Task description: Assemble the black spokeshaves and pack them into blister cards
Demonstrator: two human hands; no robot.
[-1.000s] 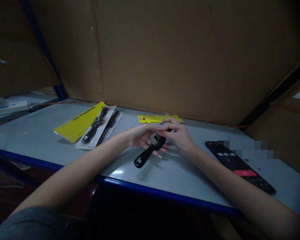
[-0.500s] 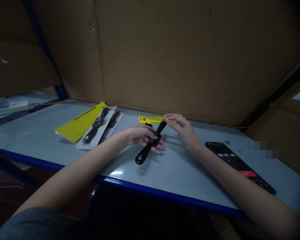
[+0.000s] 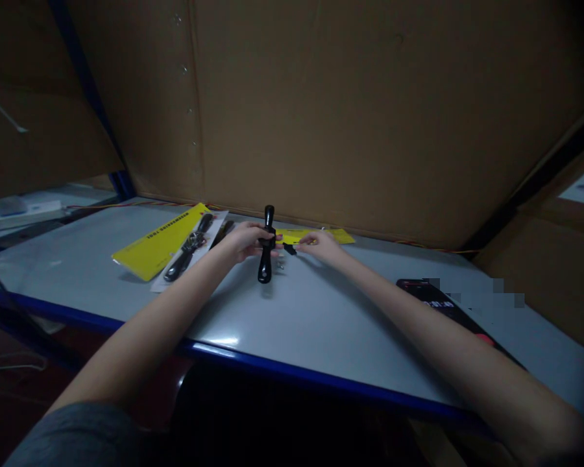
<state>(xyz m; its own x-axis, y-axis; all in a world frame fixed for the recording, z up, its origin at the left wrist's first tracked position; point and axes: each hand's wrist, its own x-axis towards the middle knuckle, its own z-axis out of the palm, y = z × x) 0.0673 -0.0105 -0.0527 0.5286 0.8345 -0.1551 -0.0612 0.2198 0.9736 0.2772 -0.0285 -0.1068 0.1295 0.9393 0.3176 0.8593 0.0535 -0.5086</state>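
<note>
My left hand (image 3: 250,241) is closed around the middle of a black spokeshave (image 3: 265,263), whose two handles stick out toward and away from me. It is held above the table. Just right of it is a small flat black part (image 3: 290,248), its outline too small to name. The fingertips of my right hand (image 3: 320,246) are pinched at this part's right edge. Small shiny pieces (image 3: 281,263), perhaps screws, show beneath the left fingers. Behind both hands lies a yellow card (image 3: 340,236), partly covered by them.
On the left lie a yellow packaging card (image 3: 148,250) and a packaged spokeshave (image 3: 180,264), with another dark tool partly hidden beside it. A phone (image 3: 460,318) showing a timer lies under my right forearm's far side. Cardboard (image 3: 321,117) walls the back of the grey table (image 3: 316,337).
The spokeshave has moved left and away from me and turned more end-on. My right hand has left its far handle and come down to the small black part.
</note>
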